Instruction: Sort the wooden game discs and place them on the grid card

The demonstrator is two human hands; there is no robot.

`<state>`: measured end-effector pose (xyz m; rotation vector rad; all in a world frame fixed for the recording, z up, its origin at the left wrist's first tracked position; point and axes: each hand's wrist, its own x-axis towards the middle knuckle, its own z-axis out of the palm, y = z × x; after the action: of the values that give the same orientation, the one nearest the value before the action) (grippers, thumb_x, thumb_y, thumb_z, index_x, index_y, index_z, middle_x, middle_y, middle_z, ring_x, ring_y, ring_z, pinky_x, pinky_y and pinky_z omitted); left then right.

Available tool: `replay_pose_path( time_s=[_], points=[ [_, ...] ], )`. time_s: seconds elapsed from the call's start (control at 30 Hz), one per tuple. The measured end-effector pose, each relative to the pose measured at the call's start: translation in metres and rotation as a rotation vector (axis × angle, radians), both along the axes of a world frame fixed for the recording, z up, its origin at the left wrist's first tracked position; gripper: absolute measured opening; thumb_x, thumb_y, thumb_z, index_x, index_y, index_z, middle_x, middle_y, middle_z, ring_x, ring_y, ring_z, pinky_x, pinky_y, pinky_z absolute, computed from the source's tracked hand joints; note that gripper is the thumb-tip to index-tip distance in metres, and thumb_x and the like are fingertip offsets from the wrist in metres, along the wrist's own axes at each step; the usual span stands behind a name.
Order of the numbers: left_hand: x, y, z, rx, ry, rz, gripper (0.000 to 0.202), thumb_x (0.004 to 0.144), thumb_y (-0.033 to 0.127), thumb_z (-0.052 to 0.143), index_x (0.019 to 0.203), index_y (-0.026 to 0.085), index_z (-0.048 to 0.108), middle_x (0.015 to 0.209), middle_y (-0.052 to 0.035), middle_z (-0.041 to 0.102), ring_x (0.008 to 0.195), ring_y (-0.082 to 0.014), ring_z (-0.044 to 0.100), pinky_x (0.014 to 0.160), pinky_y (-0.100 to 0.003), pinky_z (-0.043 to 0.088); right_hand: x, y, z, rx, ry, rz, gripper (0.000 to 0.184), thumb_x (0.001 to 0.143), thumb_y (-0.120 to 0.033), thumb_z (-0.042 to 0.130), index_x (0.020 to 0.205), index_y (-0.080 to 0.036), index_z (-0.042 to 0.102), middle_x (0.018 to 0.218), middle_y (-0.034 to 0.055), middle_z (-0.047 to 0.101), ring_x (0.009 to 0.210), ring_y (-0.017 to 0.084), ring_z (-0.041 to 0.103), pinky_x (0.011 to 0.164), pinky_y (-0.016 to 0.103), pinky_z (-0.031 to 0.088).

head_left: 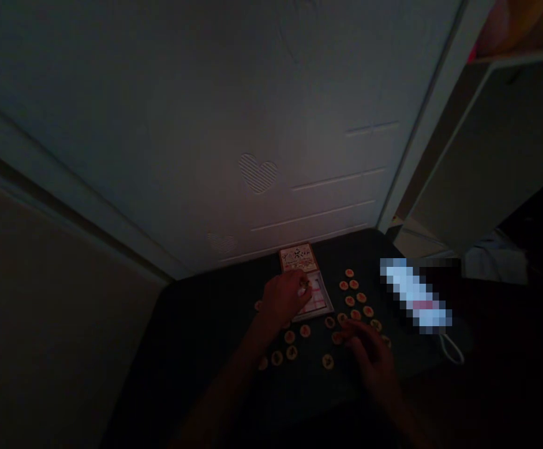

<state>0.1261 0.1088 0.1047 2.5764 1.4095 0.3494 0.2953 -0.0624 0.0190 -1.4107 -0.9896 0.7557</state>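
Observation:
The scene is very dark. My left hand (284,298) is curled over the left edge of a small folded game board (318,298), its fingertips pinched on a round wooden game piece (304,284). My right hand (369,352) hovers low over the dark table (196,337) with fingers bent, touching or just above a round piece (337,337). Several round orange pieces (355,299) lie scattered to the right of the board and more lie between my hands (291,353). A printed box lid (297,257) lies just beyond the board.
A pale door with a striped heart (257,173) rises right behind the table. A white cabinet (481,156) stands at the right. A blurred-out pale object (416,296) and a white cord loop (453,350) lie at the table's right end.

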Motion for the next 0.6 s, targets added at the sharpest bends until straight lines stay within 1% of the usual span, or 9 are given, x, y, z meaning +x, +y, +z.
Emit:
replay_pose_path(
  time_s=[0.1,0.3,0.4,0.53,0.6],
  points=[
    [0.010,0.013,-0.006,0.023,0.054,-0.038,0.015,0.090,0.032,0.062,0.102,0.024,0.066,0.105,-0.0044,0.073,0.095,-0.0221,0.068,0.084,-0.032,0.050,0.001,0.000,-0.002,0.002,0.011,-0.016,0.032,0.092,-0.048,0.061,0.114,-0.026,0.067,0.109,0.0092,0.076,0.097,0.026,0.073,0.083,0.038,0.061],
    [0.020,0.023,-0.023,0.044,0.119,-0.080,0.014,0.092,0.033,0.060,0.098,0.023,0.067,0.102,-0.0065,0.073,0.097,-0.0235,0.067,0.086,-0.033,0.049,0.002,0.000,-0.006,-0.006,-0.025,0.001,0.022,0.094,-0.043,0.060,0.100,-0.025,0.069,0.097,0.0064,0.074,0.093,0.024,0.071,0.081,0.033,0.058],
    [0.020,0.025,-0.025,0.045,0.138,-0.106,0.014,0.092,0.032,0.060,0.096,0.022,0.068,0.099,-0.0078,0.072,0.095,-0.0246,0.067,0.087,-0.035,0.049,0.002,0.000,-0.004,-0.015,-0.032,0.022,0.020,0.095,-0.041,0.059,0.099,-0.025,0.069,0.096,0.0061,0.074,0.093,0.023,0.069,0.081,0.032,0.057],
    [0.020,0.026,-0.025,0.112,0.176,-0.153,0.015,0.094,0.031,0.058,0.097,0.020,0.068,0.099,-0.0105,0.072,0.098,-0.0272,0.066,0.091,-0.039,0.047,0.003,0.001,-0.001,-0.015,-0.053,0.028,0.019,0.094,-0.041,0.060,0.096,-0.025,0.071,0.094,0.0058,0.073,0.092,0.023,0.069,0.081,0.032,0.056],
    [0.019,0.026,-0.025,0.137,0.202,-0.157,0.016,0.094,0.031,0.058,0.097,0.020,0.068,0.099,-0.0113,0.071,0.099,-0.0280,0.066,0.092,-0.040,0.047,0.003,0.001,-0.001,-0.011,-0.053,0.040,0.018,0.095,-0.040,0.060,0.095,-0.025,0.071,0.094,0.0057,0.073,0.091,0.023,0.069,0.081,0.032,0.056]
  ],
)
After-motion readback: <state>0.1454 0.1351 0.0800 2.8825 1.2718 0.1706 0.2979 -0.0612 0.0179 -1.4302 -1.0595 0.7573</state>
